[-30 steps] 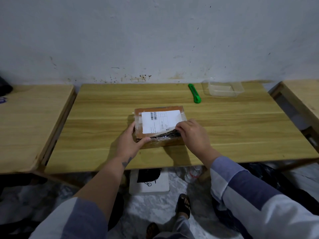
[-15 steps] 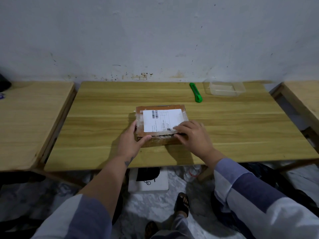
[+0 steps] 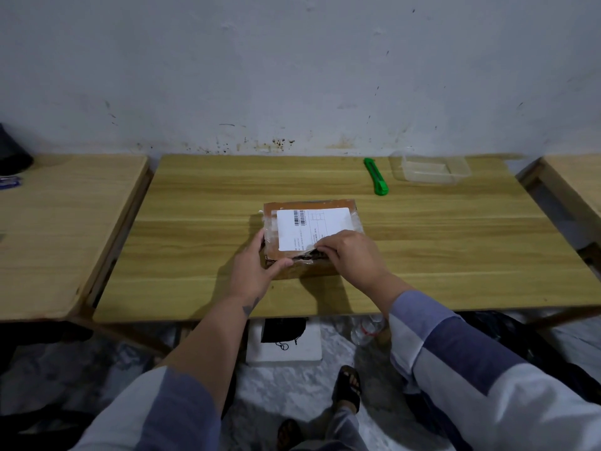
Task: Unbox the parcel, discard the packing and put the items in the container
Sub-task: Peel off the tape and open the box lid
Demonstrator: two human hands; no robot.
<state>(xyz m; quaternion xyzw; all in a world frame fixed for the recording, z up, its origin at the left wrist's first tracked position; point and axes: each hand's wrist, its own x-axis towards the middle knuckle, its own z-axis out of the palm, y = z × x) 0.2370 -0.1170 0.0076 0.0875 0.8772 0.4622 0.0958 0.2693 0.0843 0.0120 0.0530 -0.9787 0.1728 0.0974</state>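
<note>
A flat brown cardboard parcel (image 3: 312, 222) with a white shipping label and clear tape lies in the middle of the wooden table (image 3: 422, 255). My left hand (image 3: 253, 271) grips its near-left corner, thumb across the front edge. My right hand (image 3: 353, 258) has its fingers curled onto the near edge of the top flap, pinching the tape there. The front seam looks torn, with something dark showing inside. A clear plastic container (image 3: 429, 169) stands at the table's back right.
A green utility knife (image 3: 375, 177) lies left of the container. More wooden tables flank this one at left (image 3: 65, 222) and right (image 3: 579, 177). On the floor under the table sit a white box (image 3: 283, 346), a plastic bottle (image 3: 367, 330) and my sandalled feet.
My right hand has shifted from resting over the parcel's near-right corner to picking at the tape along the front edge of the flap. The left hand and parcel stay put.
</note>
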